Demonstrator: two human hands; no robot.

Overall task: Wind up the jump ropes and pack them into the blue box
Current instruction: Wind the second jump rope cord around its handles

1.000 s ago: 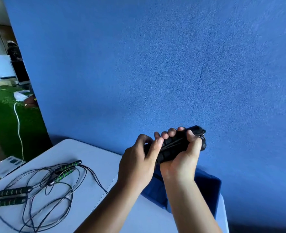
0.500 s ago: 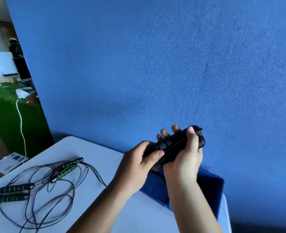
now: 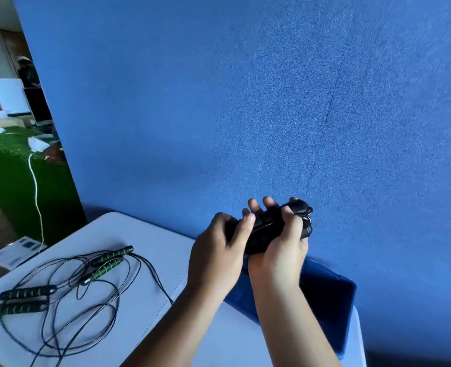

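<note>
Both hands hold a wound black jump rope bundle (image 3: 268,229) in the air above the blue box (image 3: 348,308). My right hand (image 3: 280,258) grips its handles from below, thumb over the top. My left hand (image 3: 216,255) holds the bundle's left end, fingers curled on it. The box stands open at the table's right end, partly hidden by my forearms. Two loose jump ropes with black and green handles (image 3: 108,262) lie tangled on the left of the white table (image 3: 150,234), one pair of handles (image 3: 23,299) near the left edge.
A blue felt partition (image 3: 245,102) rises right behind the table. To the left, past the partition, lie green turf (image 3: 4,168) with a white cable, papers on the floor, and a whiteboard further back.
My hands and the bundle have stayed over the box. My left hand has shifted its hold on the bundle's left end, its fingers now curled further over it.
</note>
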